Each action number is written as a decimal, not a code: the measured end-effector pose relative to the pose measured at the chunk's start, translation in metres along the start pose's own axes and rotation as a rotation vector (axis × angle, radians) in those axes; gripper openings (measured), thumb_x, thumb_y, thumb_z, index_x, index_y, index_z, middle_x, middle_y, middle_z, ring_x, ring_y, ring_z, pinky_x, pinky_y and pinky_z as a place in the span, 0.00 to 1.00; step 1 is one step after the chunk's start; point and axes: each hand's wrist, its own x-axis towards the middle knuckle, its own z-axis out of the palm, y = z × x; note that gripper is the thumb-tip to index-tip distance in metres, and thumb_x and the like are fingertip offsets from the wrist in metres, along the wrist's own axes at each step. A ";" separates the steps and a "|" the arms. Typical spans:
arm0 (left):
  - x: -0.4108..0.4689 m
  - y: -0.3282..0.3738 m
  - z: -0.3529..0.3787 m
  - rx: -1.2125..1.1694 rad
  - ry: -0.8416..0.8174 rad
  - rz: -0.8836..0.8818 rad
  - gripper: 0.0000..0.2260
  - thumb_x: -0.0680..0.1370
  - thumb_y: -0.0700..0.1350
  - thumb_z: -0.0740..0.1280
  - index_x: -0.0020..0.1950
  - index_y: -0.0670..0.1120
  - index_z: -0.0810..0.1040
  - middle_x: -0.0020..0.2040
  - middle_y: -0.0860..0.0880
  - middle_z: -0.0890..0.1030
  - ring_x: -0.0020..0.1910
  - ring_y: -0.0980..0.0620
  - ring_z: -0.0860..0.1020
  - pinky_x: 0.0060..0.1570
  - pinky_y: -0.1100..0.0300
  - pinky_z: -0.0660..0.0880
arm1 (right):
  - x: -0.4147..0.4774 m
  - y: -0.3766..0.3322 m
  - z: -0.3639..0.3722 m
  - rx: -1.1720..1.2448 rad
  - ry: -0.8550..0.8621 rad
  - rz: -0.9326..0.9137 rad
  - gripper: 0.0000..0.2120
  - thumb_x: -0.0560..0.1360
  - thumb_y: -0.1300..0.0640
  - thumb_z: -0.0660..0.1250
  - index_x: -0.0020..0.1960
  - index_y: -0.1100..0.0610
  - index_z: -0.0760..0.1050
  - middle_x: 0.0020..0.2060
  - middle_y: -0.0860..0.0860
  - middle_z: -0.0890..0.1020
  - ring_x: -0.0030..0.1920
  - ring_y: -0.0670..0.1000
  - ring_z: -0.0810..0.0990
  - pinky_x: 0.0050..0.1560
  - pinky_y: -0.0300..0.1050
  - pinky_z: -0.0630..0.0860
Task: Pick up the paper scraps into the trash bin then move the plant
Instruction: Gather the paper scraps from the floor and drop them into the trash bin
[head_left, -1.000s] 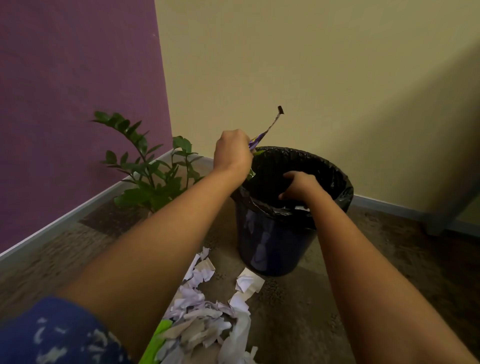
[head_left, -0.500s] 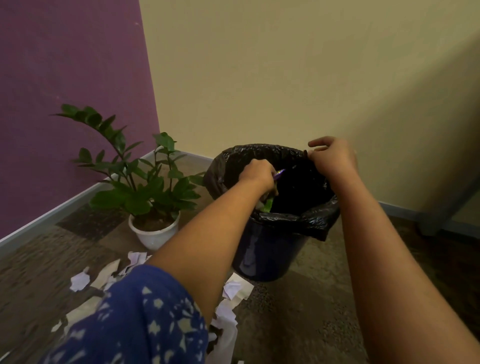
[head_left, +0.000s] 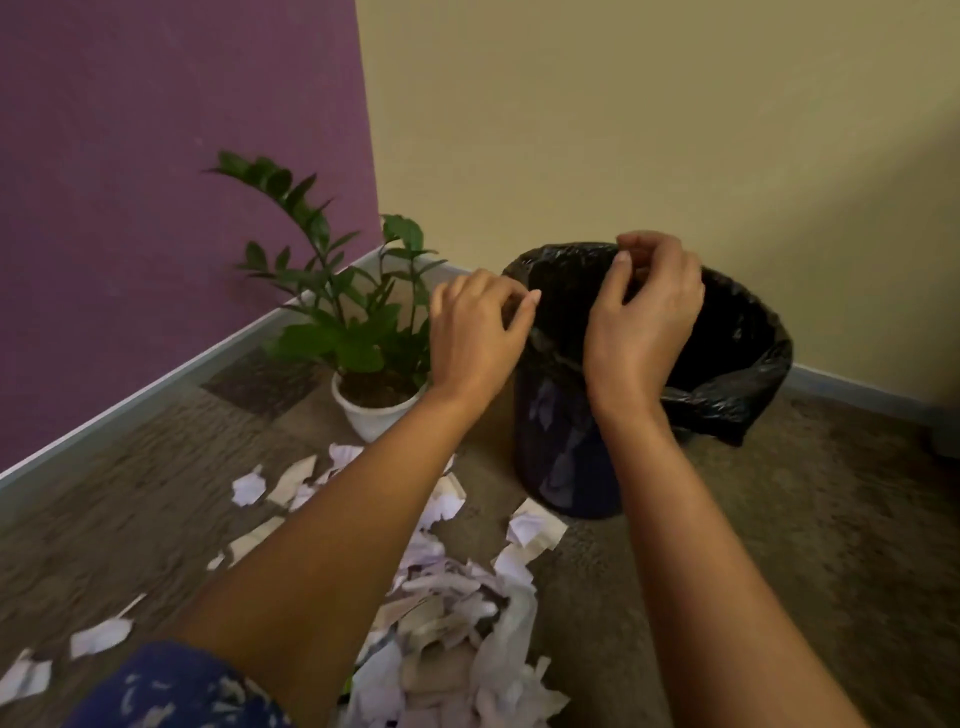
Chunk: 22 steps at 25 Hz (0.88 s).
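Note:
A dark blue trash bin with a black liner stands on the carpet near the corner. My left hand is at the liner's left rim, its curled fingertips pinching the edge. My right hand reaches over the bin's mouth and its curled fingers grip the liner at the far rim. Torn white and lilac paper scraps lie in a heap in front of the bin, partly under my left forearm. Left of the bin stands a green plant in a white pot.
A purple wall on the left meets a beige wall behind the bin. Loose scraps are scattered on the brown carpet toward the left. Bare carpet lies right of the bin.
My left hand has come out of the bin to its left rim, and the purple scrap it held is gone. My right hand has shifted along the liner's far rim.

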 end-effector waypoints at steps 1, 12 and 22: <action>-0.011 -0.015 -0.004 0.021 0.041 0.009 0.11 0.78 0.53 0.62 0.48 0.48 0.80 0.46 0.49 0.80 0.50 0.48 0.77 0.58 0.54 0.66 | -0.016 -0.006 0.007 -0.032 0.013 -0.060 0.09 0.77 0.60 0.61 0.55 0.57 0.77 0.53 0.56 0.78 0.54 0.56 0.75 0.55 0.45 0.66; -0.147 -0.167 -0.031 0.336 -0.214 -0.288 0.12 0.78 0.49 0.64 0.57 0.44 0.76 0.59 0.43 0.75 0.59 0.41 0.73 0.61 0.43 0.64 | -0.169 0.078 0.061 -0.447 -0.753 0.029 0.15 0.80 0.56 0.58 0.66 0.55 0.70 0.64 0.55 0.71 0.62 0.56 0.69 0.61 0.49 0.66; -0.184 -0.241 -0.036 0.387 -0.385 -0.880 0.28 0.78 0.60 0.58 0.73 0.45 0.65 0.73 0.40 0.65 0.73 0.40 0.61 0.71 0.43 0.58 | -0.202 0.165 0.050 -0.752 -1.223 0.283 0.23 0.80 0.41 0.55 0.73 0.45 0.64 0.75 0.56 0.60 0.73 0.61 0.61 0.70 0.57 0.63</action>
